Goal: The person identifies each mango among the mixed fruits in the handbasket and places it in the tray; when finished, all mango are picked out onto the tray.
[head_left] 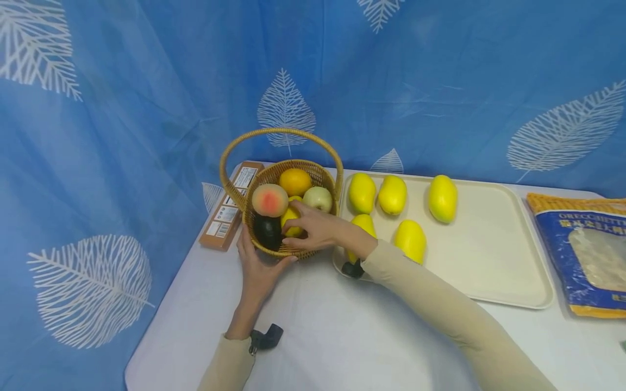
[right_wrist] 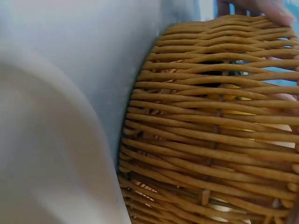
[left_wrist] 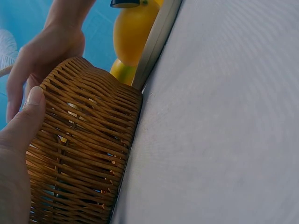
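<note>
A wicker basket (head_left: 313, 168) with a tall hoop handle stands on the table. In it are a dark avocado (head_left: 267, 231), a blushed peach (head_left: 270, 200), an orange (head_left: 295, 181), a pale green apple (head_left: 318, 199) and a yellow fruit (head_left: 291, 216). My left hand (head_left: 259, 271) grips the basket's near left side, its thumb (left_wrist: 29, 109) at the rim in the left wrist view. Reaching over the rim from the right, my right hand (head_left: 313, 225) has its fingers curled about the yellow fruit. In the right wrist view the basket's weave (right_wrist: 210, 116) hides most of the contents.
Right beside the basket lies a cream tray (head_left: 489, 244) with several yellow mangoes (head_left: 442, 199). A brown box (head_left: 215, 233) lies left of the basket. At the far right is a blue and yellow pasta bag (head_left: 577, 271). A blue leaf-patterned curtain (head_left: 342, 81) hangs behind.
</note>
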`<state>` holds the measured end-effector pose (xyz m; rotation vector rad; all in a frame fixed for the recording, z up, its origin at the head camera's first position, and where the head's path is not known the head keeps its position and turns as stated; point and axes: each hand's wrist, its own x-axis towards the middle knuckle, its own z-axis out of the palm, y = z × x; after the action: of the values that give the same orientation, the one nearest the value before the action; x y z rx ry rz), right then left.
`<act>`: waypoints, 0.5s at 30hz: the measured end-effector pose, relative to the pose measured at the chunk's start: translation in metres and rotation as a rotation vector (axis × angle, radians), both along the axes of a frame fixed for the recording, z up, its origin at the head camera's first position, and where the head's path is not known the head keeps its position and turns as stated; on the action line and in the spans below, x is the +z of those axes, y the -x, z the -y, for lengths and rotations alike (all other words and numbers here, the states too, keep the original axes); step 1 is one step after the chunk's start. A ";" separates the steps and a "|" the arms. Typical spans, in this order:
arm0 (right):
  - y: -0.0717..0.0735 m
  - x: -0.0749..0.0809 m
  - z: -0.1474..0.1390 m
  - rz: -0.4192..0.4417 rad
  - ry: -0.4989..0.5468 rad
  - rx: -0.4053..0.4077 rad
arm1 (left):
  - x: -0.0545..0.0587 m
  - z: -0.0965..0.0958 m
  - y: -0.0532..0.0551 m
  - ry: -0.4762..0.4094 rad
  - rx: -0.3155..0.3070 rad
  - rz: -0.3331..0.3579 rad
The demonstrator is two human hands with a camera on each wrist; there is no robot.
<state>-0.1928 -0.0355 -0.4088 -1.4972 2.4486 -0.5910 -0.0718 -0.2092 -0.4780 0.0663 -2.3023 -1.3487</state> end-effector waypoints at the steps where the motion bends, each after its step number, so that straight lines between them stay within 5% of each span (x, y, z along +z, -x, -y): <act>1: 0.000 0.001 -0.002 0.005 0.010 0.000 | 0.000 0.000 0.000 0.002 -0.002 -0.003; 15: -0.009 0.019 -0.035 0.019 0.168 0.013 | 0.003 0.002 0.000 0.032 -0.009 -0.016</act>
<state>-0.1834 -0.0002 -0.3899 -1.5584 2.4251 -0.8231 -0.0719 -0.2111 -0.4747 0.0350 -2.3128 -1.3114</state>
